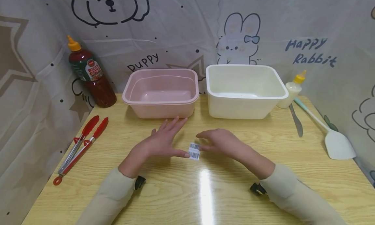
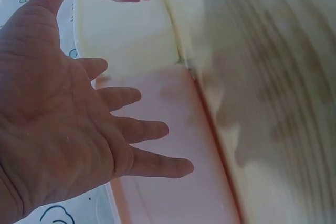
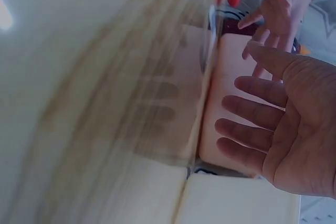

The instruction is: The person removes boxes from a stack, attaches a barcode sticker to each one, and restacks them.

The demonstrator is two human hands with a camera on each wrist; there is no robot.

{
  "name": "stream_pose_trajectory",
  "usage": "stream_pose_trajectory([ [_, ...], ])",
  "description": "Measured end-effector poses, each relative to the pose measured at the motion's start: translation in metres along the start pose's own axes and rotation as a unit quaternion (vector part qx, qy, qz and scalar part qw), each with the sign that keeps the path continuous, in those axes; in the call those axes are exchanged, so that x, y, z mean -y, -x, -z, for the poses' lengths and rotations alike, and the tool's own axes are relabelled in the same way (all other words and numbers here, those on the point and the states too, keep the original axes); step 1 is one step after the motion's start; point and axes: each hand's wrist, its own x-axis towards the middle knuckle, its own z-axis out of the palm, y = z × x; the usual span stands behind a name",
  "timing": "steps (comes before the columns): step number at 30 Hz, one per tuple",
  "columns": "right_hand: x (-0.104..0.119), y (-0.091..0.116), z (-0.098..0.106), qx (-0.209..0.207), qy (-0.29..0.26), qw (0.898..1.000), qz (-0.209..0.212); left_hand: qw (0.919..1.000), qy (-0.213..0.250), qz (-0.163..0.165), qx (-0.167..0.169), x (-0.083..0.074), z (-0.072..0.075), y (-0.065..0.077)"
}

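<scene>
My left hand (image 1: pixel 161 145) hovers over the middle of the table with its fingers spread and nothing in it. Facing it, my right hand (image 1: pixel 219 142) has its fingers a little bent and holds nothing. Between the two hands a small white barcode label (image 1: pixel 194 151) lies on the wood; the left thumb overlaps its edge in the head view. Just beyond the left fingertips stands a pink plastic bin (image 1: pixel 164 109). A white plastic bin (image 1: pixel 238 107) is beside it, past the right hand. In the left wrist view the palm and spread fingers (image 2: pixel 152 129) show bare.
Red-handled tongs (image 1: pixel 80 147) lie at the left, below a tall red sauce bottle (image 1: pixel 101 88). At the right are a small cream-coloured bottle (image 1: pixel 291 91) with a yellow cap, a knife (image 1: pixel 296 120) and a white spatula (image 1: pixel 338 143). A printed cloth (image 1: pixel 181 29) hangs behind the table.
</scene>
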Motion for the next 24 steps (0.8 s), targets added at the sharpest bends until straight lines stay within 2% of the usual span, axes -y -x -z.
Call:
stream_pose_trajectory([
  [3, 0.004, -0.005, -0.004, 0.005, 0.011, 1.000, 0.005, 0.9996, 0.002, 0.017, 0.020, -0.002, -0.002, -0.002],
  [7, 0.007, -0.009, -0.009, 0.013, 0.034, 0.999, 0.007, 0.9984, -0.021, 0.027, 0.045, -0.006, -0.006, -0.006],
  [14, 0.011, -0.014, -0.016, 0.027, 0.056, 0.998, 0.007, 0.9958, -0.044, 0.038, 0.070, -0.007, -0.016, -0.013],
  [19, 0.015, -0.016, -0.018, 0.014, 0.075, 0.997, -0.006, 0.9939, -0.052, 0.052, 0.082, -0.006, -0.017, -0.014],
  [24, 0.017, -0.016, -0.019, -0.007, 0.084, 0.996, -0.009, 0.9913, -0.073, 0.050, 0.098, -0.006, -0.015, -0.015],
])
